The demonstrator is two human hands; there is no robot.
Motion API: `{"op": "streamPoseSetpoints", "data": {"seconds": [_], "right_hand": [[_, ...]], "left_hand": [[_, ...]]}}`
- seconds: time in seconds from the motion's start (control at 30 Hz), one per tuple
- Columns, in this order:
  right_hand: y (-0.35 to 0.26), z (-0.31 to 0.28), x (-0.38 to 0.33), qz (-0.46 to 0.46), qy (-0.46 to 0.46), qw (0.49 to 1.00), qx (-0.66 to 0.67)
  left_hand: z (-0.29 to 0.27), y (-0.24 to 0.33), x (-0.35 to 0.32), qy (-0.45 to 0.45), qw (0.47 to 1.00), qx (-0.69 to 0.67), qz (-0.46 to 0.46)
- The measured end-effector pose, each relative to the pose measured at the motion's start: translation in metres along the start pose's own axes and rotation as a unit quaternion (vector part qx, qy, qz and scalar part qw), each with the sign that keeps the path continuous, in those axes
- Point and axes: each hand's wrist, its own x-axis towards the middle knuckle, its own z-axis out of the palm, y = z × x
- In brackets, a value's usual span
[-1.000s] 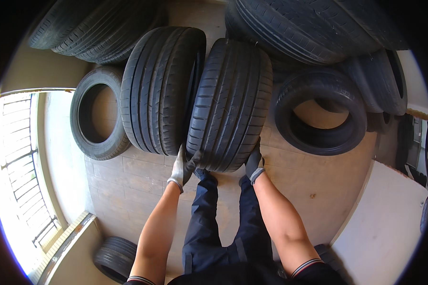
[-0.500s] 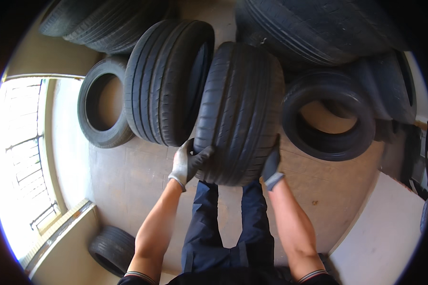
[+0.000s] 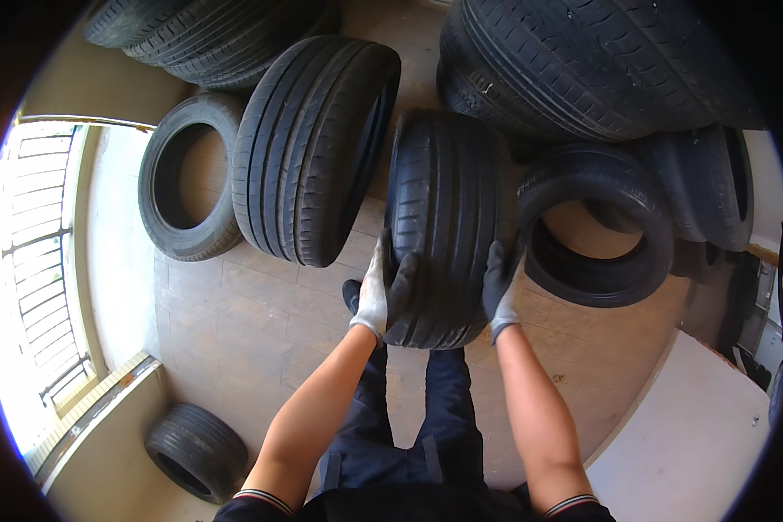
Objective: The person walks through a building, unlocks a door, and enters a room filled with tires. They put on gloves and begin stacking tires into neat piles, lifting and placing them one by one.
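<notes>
Head view: upright tyre [image 3: 444, 226] at centre, above the person's legs, tread facing the camera; gloved left hand [image 3: 383, 291] clasps its left sidewall, fingers spread over the tread edge; gloved right hand [image 3: 499, 291] pressed flat on its right sidewall; second upright tyre [image 3: 309, 148] just beside on the left; flat tyre [image 3: 596, 226] on the right; floor [image 3: 235, 322] tiled.

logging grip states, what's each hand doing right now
Left hand: gloved, closed on the left side of the upright tyre, fingers wrapped over the tread.
Right hand: gloved, pressed flat against the same tyre's right side, holding it.
</notes>
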Motion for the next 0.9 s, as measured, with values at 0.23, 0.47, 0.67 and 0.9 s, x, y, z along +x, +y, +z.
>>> {"op": "streamPoseSetpoints", "data": {"seconds": [0.23,0.47,0.67,0.9], "right_hand": [[-0.068,0.014,0.008,0.100,0.082,0.991,-0.035],[-0.063,0.013,0.019,0.105,0.097,0.989,-0.022],[-0.057,0.001,0.026,0.138,0.082,0.987,-0.003],[-0.057,0.003,0.025,0.163,0.116,0.977,0.076]], "left_hand": [[-0.037,0.009,-0.003,-0.003,0.998,0.066,-0.020],[-0.075,0.035,0.004,0.042,0.997,0.067,0.026],[-0.150,0.055,0.054,0.269,0.906,0.198,0.260],[-0.233,0.055,0.140,0.276,0.931,0.235,0.044]]}}
